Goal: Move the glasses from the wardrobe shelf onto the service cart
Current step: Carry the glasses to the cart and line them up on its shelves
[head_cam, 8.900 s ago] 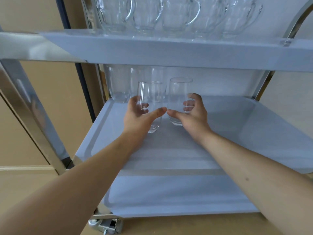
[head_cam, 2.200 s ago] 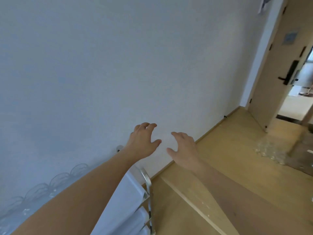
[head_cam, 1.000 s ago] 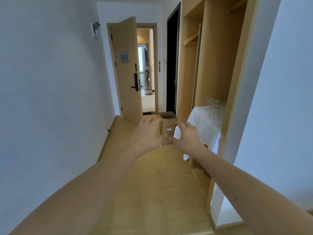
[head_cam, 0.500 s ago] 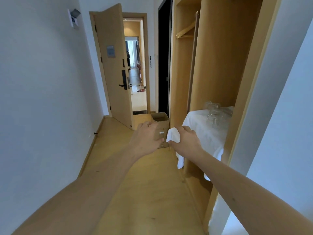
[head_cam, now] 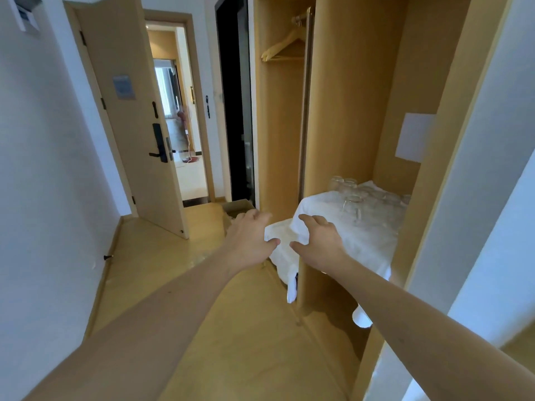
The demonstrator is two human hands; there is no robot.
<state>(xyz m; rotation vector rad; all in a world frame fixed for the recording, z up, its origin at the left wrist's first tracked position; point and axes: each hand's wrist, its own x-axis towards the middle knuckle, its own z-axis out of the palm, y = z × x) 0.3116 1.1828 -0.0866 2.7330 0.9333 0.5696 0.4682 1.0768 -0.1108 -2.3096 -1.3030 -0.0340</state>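
Both hands reach out empty, fingers loosely spread, as a person walks toward the open wardrobe: the left hand (head_cam: 249, 241) and right hand (head_cam: 317, 244) hover side by side just short of the shelf's front left corner, touching nothing. Seconds ago these hands were setting two tumblers on the service cart, now out of view; since then the person has turned down the hallway, and over the last second the wardrobe has drawn much closer. That points to a return trip for another load. The remaining glasses (head_cam: 359, 199) stand clustered toward the back edge of the wardrobe shelf (head_cam: 362, 244), on a white cloth (head_cam: 285, 260) drooping over its front. A wooden hanger (head_cam: 285, 46) hangs in the neighbouring compartment, beyond it an open door (head_cam: 130, 117)
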